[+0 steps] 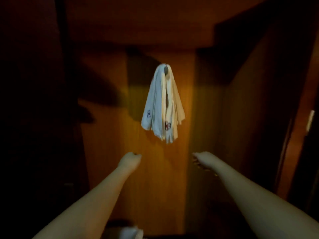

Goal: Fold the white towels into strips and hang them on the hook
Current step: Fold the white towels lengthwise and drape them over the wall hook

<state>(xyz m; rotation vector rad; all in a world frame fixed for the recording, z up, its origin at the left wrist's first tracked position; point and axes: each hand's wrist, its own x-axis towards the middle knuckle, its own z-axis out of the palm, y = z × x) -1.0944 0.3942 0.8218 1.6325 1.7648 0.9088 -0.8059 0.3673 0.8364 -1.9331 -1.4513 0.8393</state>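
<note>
Several folded white towels [162, 104] hang in a bunch from a small metal hook [166, 67] on a wooden door. One towel has a blue mark near its lower left, another a red mark near the bottom. Both my arms reach forward below the bunch. My left hand [130, 159] is below and left of the towels, fingers curled in, holding nothing. My right hand [202, 160] is below and right of them, fingers loosely bent and apart, empty. Neither hand touches the towels.
The wooden door panel [110, 135] fills the middle; dark wooden walls close in on both sides. A pale strip [309, 120] shows on the right edge. A bit of white cloth [131, 232] lies at the bottom, between my arms.
</note>
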